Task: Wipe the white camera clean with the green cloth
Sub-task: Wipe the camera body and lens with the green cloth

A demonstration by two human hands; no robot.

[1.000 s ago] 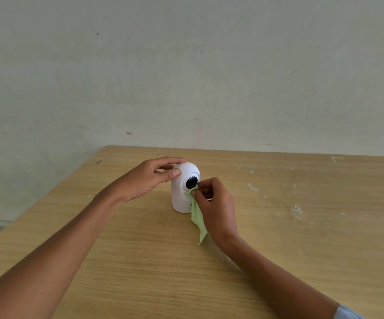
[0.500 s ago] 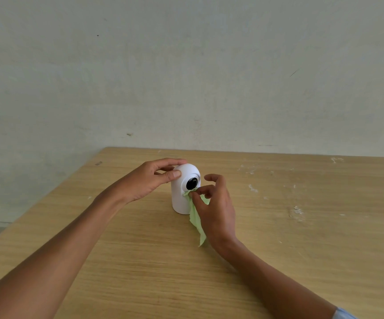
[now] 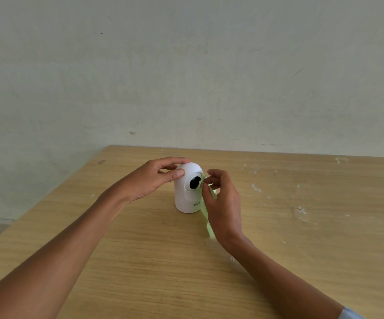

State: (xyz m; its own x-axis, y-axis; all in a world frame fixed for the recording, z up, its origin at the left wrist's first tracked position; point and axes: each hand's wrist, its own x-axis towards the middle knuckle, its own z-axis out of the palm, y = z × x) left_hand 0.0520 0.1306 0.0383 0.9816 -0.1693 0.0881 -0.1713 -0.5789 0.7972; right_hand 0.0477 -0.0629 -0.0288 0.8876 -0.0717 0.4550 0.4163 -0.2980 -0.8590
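**White camera, steadied and wiped at the lens**

Item: your white camera (image 3: pixel 187 196) stands upright on the wooden tabletop (image 3: pixel 301 249), toward its far edge and a little left of centre. Its domed head carries a round black lens (image 3: pixel 195 182) that faces you and slightly to the right of the camera's body. Small grey lettering sits low on the base; part of it is covered by cloth.

Left hand (image 3: pixel 149 180): you have it on the left side of the camera's dome. The thumb presses the front-left of the dome just beside the lens, and the fingers curl over the top and back. The grip is closed around the camera's head.

Right hand (image 3: pixel 223 203): you hold it immediately right of the camera, back of the hand toward you. The thumb and forefinger are pressed together on the green cloth (image 3: pixel 206 217), pinching its upper end against the right rim of the lens. The remaining fingers are loosely spread behind the pinch, clear of the camera.

Green cloth: pale green and thin. From the pinch at the lens it hangs down along the camera's right side, passes in front of the base, and trails onto the tabletop on your side of the camera, beside the right wrist.

Tabletop: light wood grain, with white flecks and smears (image 3: pixel 300 211) scattered to the right of the camera.

Surround: a plain pale wall (image 3: pixel 186 77) rises behind the camera.
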